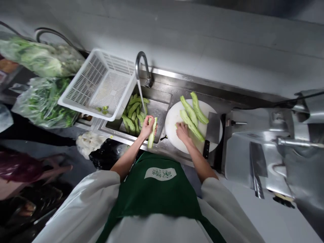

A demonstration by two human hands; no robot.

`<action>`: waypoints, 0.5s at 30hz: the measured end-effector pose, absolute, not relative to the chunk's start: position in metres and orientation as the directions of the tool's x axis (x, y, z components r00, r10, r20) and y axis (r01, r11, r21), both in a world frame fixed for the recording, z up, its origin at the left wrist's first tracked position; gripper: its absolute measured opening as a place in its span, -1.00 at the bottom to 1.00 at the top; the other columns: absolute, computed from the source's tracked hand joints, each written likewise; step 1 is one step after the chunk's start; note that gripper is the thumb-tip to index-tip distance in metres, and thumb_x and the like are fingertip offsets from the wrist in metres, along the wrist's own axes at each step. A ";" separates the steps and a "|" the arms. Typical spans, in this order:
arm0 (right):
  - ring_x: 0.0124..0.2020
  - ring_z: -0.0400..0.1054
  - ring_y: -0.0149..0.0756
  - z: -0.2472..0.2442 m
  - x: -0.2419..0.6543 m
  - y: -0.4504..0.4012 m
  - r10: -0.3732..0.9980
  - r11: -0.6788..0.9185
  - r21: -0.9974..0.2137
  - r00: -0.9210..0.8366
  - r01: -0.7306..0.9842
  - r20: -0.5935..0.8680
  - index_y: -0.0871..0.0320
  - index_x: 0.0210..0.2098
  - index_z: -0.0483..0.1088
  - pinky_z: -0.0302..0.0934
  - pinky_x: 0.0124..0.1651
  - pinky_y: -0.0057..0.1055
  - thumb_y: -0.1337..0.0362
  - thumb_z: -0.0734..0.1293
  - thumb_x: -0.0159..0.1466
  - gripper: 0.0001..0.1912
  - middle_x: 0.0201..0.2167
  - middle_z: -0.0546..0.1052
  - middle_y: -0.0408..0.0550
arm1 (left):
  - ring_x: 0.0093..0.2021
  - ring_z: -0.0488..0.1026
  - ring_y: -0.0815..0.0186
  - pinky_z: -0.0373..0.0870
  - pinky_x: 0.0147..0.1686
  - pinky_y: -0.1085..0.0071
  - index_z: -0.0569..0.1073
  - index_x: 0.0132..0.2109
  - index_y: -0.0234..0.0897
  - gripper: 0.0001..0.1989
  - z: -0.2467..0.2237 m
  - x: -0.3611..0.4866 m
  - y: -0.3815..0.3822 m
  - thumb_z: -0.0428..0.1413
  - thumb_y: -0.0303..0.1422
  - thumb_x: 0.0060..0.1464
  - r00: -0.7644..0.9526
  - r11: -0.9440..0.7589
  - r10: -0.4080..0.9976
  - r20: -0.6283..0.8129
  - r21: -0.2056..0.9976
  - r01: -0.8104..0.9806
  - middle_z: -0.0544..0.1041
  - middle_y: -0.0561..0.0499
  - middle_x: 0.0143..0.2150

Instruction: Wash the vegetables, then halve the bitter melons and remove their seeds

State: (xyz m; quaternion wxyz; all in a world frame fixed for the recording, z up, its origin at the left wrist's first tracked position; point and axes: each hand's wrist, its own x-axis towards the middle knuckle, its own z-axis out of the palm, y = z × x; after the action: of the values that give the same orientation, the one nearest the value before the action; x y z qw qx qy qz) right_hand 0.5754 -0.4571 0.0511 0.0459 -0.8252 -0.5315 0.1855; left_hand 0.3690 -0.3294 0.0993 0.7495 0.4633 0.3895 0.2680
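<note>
While left hand (146, 128) grips slender vegetable (152, 135), curved metal faucet (137, 67) runs.

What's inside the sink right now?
A pile of green gourds lies in the sink, with water running in from the faucet. The basket overhangs one side, so whatever is beneath it there can't be seen.

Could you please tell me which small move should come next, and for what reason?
Probably the left hand should carry its pale green gourd piece over to the round white board. Three similar pieces lie there, the board's left side has bare room, and the cleaver rests towards its right side.
</note>
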 end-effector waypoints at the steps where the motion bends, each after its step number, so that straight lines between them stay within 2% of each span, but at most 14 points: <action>1: 0.14 0.22 0.09 0.049 0.578 -0.449 0.892 -0.411 -0.235 0.335 0.881 -0.303 0.35 0.15 0.37 0.06 0.21 -0.02 0.44 0.24 0.29 -0.57 0.11 0.40 0.41 | -0.63 0.40 0.39 0.26 -0.62 0.49 0.22 0.04 -0.09 -0.51 0.103 0.360 -0.328 0.18 0.03 0.14 0.545 0.434 0.770 -0.332 0.899 -0.066 0.49 0.17 -0.45; 3: 0.10 0.26 0.06 0.047 0.586 -0.445 0.897 -0.354 -0.176 0.281 0.918 -0.342 0.40 0.11 0.38 0.06 0.20 -0.06 0.45 0.26 0.28 -0.60 0.03 0.44 0.43 | -0.56 0.45 0.36 0.36 -0.55 0.44 0.24 0.03 -0.13 -0.51 0.108 0.337 -0.326 0.20 0.01 0.11 0.515 0.463 0.782 -0.350 0.881 -0.103 0.51 0.11 -0.41; 5: 0.04 0.31 0.01 0.045 0.591 -0.445 0.904 -0.324 -0.135 0.265 0.936 -0.336 0.42 0.08 0.39 0.09 0.17 -0.13 0.48 0.23 0.28 -0.62 0.00 0.45 0.42 | -0.56 0.43 0.35 0.39 -0.52 0.39 0.29 -0.09 -0.19 -0.59 0.110 0.312 -0.323 0.17 -0.02 0.11 0.455 0.485 0.804 -0.382 0.865 -0.130 0.48 0.09 -0.45; 7: -0.05 0.36 -0.06 0.044 0.582 -0.443 0.905 -0.336 -0.149 0.274 0.930 -0.326 0.42 0.03 0.42 0.14 0.09 -0.22 0.52 0.18 0.29 -0.64 -0.03 0.47 0.38 | -0.59 0.37 0.37 0.37 -0.52 0.38 0.28 -0.23 -0.20 -0.67 0.110 0.285 -0.322 0.11 -0.05 0.12 0.366 0.476 0.841 -0.398 0.866 -0.154 0.42 0.09 -0.51; 9: -0.12 0.38 -0.14 0.043 0.546 -0.435 0.925 -0.302 -0.272 0.211 0.914 -0.317 0.37 -0.02 0.45 0.18 0.01 -0.30 0.54 0.15 0.28 -0.65 -0.08 0.48 0.28 | -0.61 0.33 0.38 0.34 -0.52 0.38 0.26 -0.31 -0.20 -0.71 0.111 0.258 -0.323 0.03 -0.06 0.13 0.274 0.452 0.875 -0.399 0.876 -0.167 0.37 0.08 -0.54; 12: -0.14 0.38 -0.23 0.038 0.446 -0.413 0.947 -0.132 -0.531 -0.052 0.837 -0.317 0.26 -0.08 0.48 0.21 0.01 -0.39 0.52 0.21 0.23 -0.68 -0.13 0.50 0.11 | -0.61 0.30 0.37 0.33 -0.51 0.37 0.27 -0.37 -0.20 -0.72 0.114 0.217 -0.329 -0.02 -0.09 0.12 0.162 0.431 0.900 -0.404 0.877 -0.211 0.33 0.06 -0.56; 15: -0.09 0.38 -0.23 0.032 0.332 -0.387 0.897 -0.025 -0.658 -0.274 0.753 -0.348 0.19 -0.10 0.48 0.23 0.05 -0.38 0.50 0.23 0.22 -0.69 -0.09 0.49 0.06 | -0.62 0.27 0.38 0.32 -0.54 0.38 0.26 -0.42 -0.20 -0.72 0.115 0.175 -0.335 -0.02 -0.11 0.11 0.036 0.414 0.906 -0.422 0.866 -0.279 0.29 0.06 -0.59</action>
State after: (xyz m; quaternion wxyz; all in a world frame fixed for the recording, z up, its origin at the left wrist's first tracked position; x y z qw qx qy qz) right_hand 0.3317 -0.3874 0.0321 0.0905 -0.5956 -0.6925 0.3969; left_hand 0.1751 -0.3348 0.1153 0.6553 0.2974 0.5271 0.4520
